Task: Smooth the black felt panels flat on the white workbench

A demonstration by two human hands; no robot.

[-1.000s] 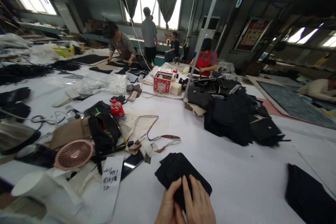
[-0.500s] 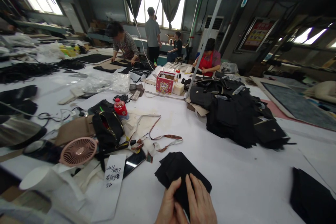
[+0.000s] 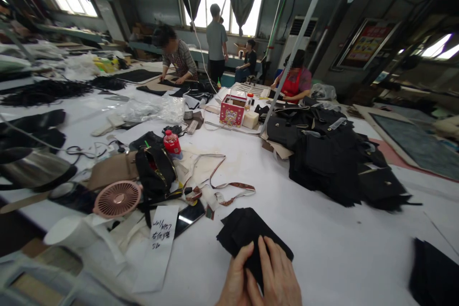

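A small stack of black fabric pieces (image 3: 251,227) is between my hands at the lower middle, just over the white table (image 3: 330,244). My left hand (image 3: 234,277) grips its near end, thumb on top and the other fingers mostly hidden beneath. On the right side, my right hand (image 3: 279,275) presses its fingers on the top piece, close to the left thumb, and holds the near edge. The pieces are slightly fanned at the far left corner. A second black fabric stack (image 3: 433,272) lies at the right edge, partly out of view.
At left are a pink fan (image 3: 118,198), a black bag (image 3: 156,172), a phone (image 3: 190,217), a paper with handwriting (image 3: 161,248) and a red bottle (image 3: 172,143). A big black fabric pile (image 3: 322,158) lies right of a slanted pole (image 3: 297,43). Several people work beyond.
The view has turned a little, so the surroundings sit further right. Both hands keep their hold on the black pieces, with barely any shift of the fingers.
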